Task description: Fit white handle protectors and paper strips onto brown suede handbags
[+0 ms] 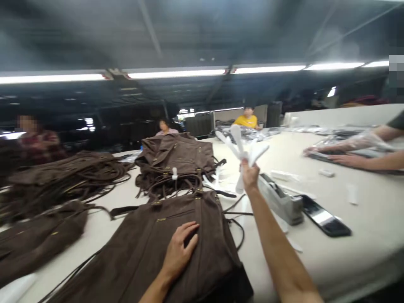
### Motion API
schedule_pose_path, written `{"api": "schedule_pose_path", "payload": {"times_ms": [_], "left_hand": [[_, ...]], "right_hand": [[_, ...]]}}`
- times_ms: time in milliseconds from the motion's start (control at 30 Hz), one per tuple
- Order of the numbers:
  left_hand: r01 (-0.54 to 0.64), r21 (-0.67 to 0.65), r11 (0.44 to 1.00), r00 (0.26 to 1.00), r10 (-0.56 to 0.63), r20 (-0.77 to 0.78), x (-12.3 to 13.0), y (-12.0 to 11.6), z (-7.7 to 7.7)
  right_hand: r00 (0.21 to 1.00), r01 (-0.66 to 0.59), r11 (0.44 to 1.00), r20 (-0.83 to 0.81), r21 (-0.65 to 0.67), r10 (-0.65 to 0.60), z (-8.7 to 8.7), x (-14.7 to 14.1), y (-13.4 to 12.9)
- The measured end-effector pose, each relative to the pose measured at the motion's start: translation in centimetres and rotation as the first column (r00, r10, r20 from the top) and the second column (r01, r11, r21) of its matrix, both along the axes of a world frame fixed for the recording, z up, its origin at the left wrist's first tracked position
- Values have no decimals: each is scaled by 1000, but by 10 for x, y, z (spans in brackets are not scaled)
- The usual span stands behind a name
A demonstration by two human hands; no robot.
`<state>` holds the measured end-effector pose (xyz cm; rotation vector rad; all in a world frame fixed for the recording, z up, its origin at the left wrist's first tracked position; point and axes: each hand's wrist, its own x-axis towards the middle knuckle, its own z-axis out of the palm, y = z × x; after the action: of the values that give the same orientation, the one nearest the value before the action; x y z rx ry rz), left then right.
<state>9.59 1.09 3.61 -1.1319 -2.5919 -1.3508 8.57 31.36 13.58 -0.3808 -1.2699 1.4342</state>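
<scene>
A dark brown handbag (139, 240) with brass-coloured fittings lies flat in front of me. On its front panel rests my left hand (180, 249), fingers loosely spread and holding nothing. My right hand (251, 176) is raised over the table, closed around a bunch of white strips (237, 138) that fan out above the fist. They look flat and flexible, but blur hides their material. Just beyond the handbag sits a stack of similar brown bags (184, 153), with one white piece (174, 173) on a handle. More white strips (214, 181) lie beside that stack.
Right of my forearm are a tape dispenser (280, 200) and a phone (325, 214) on the white table (318, 256). More brown bags (63, 176) cover the left side. A co-worker's hands (350, 155) press on plastic-wrapped goods at right. Other people are farther back.
</scene>
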Motion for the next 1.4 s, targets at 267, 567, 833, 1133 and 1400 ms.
{"api": "schedule_pose_path", "payload": {"times_ms": [267, 567, 833, 1133, 1400], "left_hand": [[-24, -24, 999, 994, 21, -109, -8, -1, -6], [-24, -10, 1000, 992, 23, -123, -12, 0, -11], [-15, -21, 1000, 994, 13, -112, -11, 0, -9], [-3, -20, 1000, 992, 0, -129, -15, -2, -14], [2, -23, 1000, 991, -5, -136, -13, -1, -10]], "right_hand": [[989, -86, 995, -121, -45, 80, 11, -4, -20], [961, -276, 960, -1, -32, 277, -18, -14, -66], [920, -386, 922, 90, 30, 382, -42, -28, -97], [916, -389, 920, 129, 44, 381, -50, -32, -91], [916, -384, 920, 158, 75, 369, -49, -30, -92]]}}
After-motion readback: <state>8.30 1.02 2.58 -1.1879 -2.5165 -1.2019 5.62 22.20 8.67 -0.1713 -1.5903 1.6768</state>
